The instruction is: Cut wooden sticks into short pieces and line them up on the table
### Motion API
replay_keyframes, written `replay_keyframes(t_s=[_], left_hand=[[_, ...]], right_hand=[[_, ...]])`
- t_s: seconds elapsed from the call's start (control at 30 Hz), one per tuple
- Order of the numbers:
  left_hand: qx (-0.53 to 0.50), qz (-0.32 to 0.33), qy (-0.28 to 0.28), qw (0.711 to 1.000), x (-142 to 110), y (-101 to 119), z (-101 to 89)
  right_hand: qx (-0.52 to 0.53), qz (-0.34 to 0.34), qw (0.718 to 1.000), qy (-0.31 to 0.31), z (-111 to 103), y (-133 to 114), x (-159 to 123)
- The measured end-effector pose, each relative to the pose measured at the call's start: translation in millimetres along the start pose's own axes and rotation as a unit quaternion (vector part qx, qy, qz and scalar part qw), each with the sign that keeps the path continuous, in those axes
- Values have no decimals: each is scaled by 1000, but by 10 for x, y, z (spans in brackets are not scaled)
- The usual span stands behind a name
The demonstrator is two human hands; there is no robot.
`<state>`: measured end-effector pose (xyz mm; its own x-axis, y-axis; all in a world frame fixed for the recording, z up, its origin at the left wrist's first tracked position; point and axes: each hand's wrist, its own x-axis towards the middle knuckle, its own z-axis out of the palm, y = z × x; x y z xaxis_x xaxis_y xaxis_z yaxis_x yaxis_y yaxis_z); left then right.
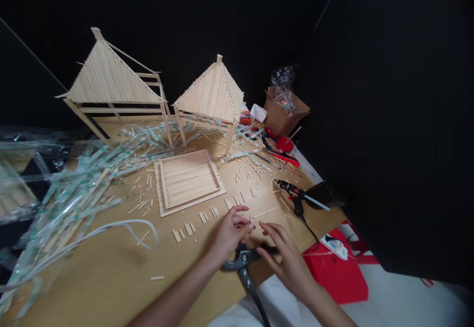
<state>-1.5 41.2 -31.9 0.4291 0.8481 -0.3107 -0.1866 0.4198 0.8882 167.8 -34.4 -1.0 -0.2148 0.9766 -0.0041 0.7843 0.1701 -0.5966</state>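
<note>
My left hand (232, 229) is closed in a pinch at the table's near middle, with what looks like a short wooden stick piece (251, 219) at its fingertips. Just to its right, my right hand (284, 250) has its fingers stretched out and the thumb apart, holding nothing I can see. Under and between both hands lies a dark-handled cutting tool (244, 258), partly covered. Short cut sticks (203, 217) stand in small groups beyond my left hand. Behind them rests a flat stick panel with a raised rim (190, 179).
Two stick-built house models with pitched roofs (116, 75) (209, 92) stand at the back. Plastic-wrapped stick bundles (92, 188) cover the left side. A glue gun (296, 198) lies at right, its cord hanging over the edge. A cardboard box (283, 114) stands far back.
</note>
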Motion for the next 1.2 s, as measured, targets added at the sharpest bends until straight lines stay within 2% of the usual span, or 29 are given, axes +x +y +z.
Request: replay_keyframes(t_s=[0.2, 0.5, 0.57, 0.63, 0.73, 0.87, 0.97, 1.1, 1.2], left_hand=[[-3, -19, -11, 1000, -1, -6, 22], [-1, -5, 13, 1000, 41, -26, -47], [33, 0, 32, 999, 24, 11, -34], [112, 30, 58, 992, -14, 55, -8], [278, 85, 73, 954, -93, 98, 42], [460, 132, 34, 877, -177, 77, 100], [535, 176, 12, 827, -202, 30, 129], [599, 233, 12, 766, -181, -26, 146], [621, 243, 28, 744, -139, -50, 136]], right_hand=[[68, -54, 996, -7, -123, 29, 369], [39, -85, 994, -55, -228, -9, 645], [24, -96, 993, -61, -263, 26, 751], [-2, -106, 993, -56, -287, 102, 898], [-57, -116, 991, -43, -274, 261, 1146], [-79, -124, 988, -47, -189, 436, 1377], [-86, -128, 987, -51, -145, 485, 1440], [-90, -133, 985, -57, -136, 486, 1457], [-91, -137, 984, -62, -135, 486, 1466]])
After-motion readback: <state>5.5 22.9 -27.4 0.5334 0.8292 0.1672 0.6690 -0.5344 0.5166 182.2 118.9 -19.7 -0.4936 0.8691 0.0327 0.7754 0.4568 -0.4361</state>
